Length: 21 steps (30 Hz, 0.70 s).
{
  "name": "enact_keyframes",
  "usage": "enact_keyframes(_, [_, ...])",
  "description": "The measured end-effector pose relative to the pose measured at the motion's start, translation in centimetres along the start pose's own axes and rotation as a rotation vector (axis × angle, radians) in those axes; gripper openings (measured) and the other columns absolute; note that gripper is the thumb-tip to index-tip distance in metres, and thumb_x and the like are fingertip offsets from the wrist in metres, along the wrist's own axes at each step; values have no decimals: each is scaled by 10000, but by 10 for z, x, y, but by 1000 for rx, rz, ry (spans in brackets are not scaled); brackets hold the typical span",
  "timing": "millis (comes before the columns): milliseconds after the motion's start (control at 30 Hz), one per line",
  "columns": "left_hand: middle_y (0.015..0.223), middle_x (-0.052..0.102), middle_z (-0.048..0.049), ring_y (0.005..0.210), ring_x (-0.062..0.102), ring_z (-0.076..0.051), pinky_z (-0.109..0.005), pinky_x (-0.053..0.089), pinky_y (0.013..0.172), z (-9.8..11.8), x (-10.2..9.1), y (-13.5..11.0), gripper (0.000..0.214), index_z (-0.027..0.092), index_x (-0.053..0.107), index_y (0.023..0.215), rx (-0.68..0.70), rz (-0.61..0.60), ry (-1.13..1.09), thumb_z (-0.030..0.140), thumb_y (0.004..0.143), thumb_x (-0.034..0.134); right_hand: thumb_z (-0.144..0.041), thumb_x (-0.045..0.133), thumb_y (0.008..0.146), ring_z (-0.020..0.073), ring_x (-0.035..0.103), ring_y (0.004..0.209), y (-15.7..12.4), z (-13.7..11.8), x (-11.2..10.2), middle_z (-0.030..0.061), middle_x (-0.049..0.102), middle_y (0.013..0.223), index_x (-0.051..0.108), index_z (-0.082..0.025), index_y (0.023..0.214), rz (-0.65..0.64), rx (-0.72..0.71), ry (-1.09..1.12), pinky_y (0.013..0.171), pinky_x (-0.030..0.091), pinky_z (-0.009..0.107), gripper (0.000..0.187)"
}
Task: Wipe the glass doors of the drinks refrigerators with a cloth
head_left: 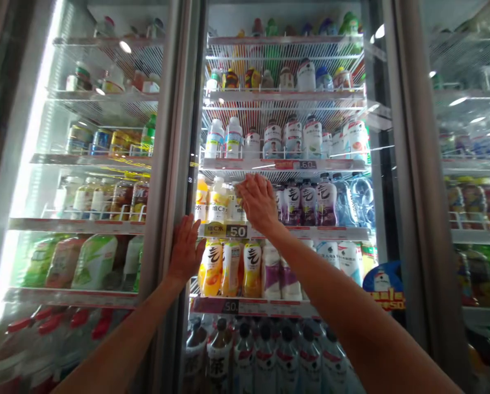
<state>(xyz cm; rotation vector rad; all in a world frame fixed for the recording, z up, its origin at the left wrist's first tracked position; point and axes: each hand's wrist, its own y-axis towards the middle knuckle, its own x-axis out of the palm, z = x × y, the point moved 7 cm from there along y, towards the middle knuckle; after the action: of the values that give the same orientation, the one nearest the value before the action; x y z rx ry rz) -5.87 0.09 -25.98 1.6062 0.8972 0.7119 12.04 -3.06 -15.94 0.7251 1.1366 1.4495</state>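
My left hand (pixel 186 246) rests with fingers apart on the metal door frame (pixel 173 164) at the left side of the middle cooler section. My right hand (pixel 259 202) is raised in front of the fourth shelf, its back toward me and its fingers stretched out up and to the left. Just left of its fingers stands a pale-labelled drink bottle (pixel 237 208), beside a yellow-capless-looking vitamin drink bottle (pixel 219 202). Purple-labelled bottles (pixel 308 202) stand right of this hand. Whether its fingertips touch a bottle, I cannot tell.
Below are yellow drink bottles (pixel 211 268) and dark-capped tea bottles (pixel 219 350). A price tag (pixel 236 231) sits on the shelf edge. The wire shelf (pixel 286 174) above is close over my right hand. Another upright frame (pixel 417 164) stands at the right.
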Motion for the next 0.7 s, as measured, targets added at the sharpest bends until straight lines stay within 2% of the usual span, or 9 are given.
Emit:
enact_keyframes(67, [1472, 276, -128, 1382, 204, -220, -435, 220, 1123, 0, -3, 0, 537, 201, 208, 1421, -7, 15, -26, 308, 916, 355, -238, 497, 839, 299, 199, 1361, 3, -14, 5, 67, 337, 1441, 454, -205, 1274, 7, -1, 13, 1108, 201, 533, 438])
enact_keyframes(167, [1482, 244, -140, 1380, 210, -224, -424, 252, 1112, 0, -5, 0, 579, 186, 156, 1434, -23, 17, -68, 335, 913, 361, -233, 488, 841, 255, 237, 1347, -32, -73, 17, 40, 392, 1408, 474, -215, 1247, -44, -313, 41, 1113, 232, 471, 407])
enact_keyframes(233, [1488, 228, -140, 1380, 209, -225, -418, 273, 1104, 0, -5, -1, 593, 184, 134, 1437, -29, 9, -79, 342, 913, 361, -232, 476, 848, 229, 244, 1342, -53, -95, 23, 22, 404, 1402, 491, -223, 1228, -91, -490, 64, 1116, 235, 436, 381])
enact_keyframes(300, [1489, 228, -135, 1380, 208, -224, -420, 276, 1103, 0, -5, -3, 582, 189, 131, 1437, -34, 7, -73, 339, 917, 345, -235, 472, 852, 235, 239, 1344, -45, -84, 22, 19, 390, 1412, 478, -235, 1246, -108, -462, 68, 1113, 229, 453, 394])
enact_keyframes(400, [1486, 236, -133, 1385, 192, -222, -429, 254, 1110, 1, -2, -6, 565, 190, 139, 1435, -20, 9, -48, 335, 921, 324, -242, 471, 856, 280, 206, 1359, -5, -29, 11, 53, 329, 1448, 431, -231, 1299, -60, -135, 22, 1104, 203, 524, 445])
enact_keyframes(467, [1482, 247, -135, 1390, 175, -226, -436, 236, 1114, 2, 0, -8, 571, 188, 146, 1434, -5, -1, -14, 339, 917, 334, -249, 483, 852, 288, 185, 1368, 1, -7, 4, 61, 297, 1464, 424, -224, 1306, -33, -19, -9, 1106, 193, 536, 458])
enact_keyframes(533, [1477, 258, -142, 1392, 164, -234, -442, 223, 1114, 3, 2, -9, 583, 183, 160, 1431, -1, -12, 24, 342, 908, 363, -243, 504, 839, 280, 180, 1371, -23, -14, 0, 48, 311, 1457, 425, -234, 1303, -47, -102, -32, 1108, 206, 521, 470])
enact_keyframes(633, [1473, 262, -151, 1391, 164, -240, -442, 218, 1112, 4, 3, -8, 587, 173, 189, 1424, -2, -17, 51, 327, 896, 395, -257, 508, 840, 235, 204, 1364, -90, -49, -1, 11, 373, 1424, 449, -255, 1279, -121, -464, -25, 1111, 244, 453, 443])
enact_keyframes(700, [1474, 261, -150, 1392, 161, -242, -448, 209, 1113, 5, 3, -7, 584, 176, 203, 1421, -2, -19, 54, 312, 891, 407, -272, 499, 849, 212, 228, 1354, -116, -49, -6, -5, 395, 1410, 462, -269, 1269, -158, -613, -28, 1104, 263, 423, 421])
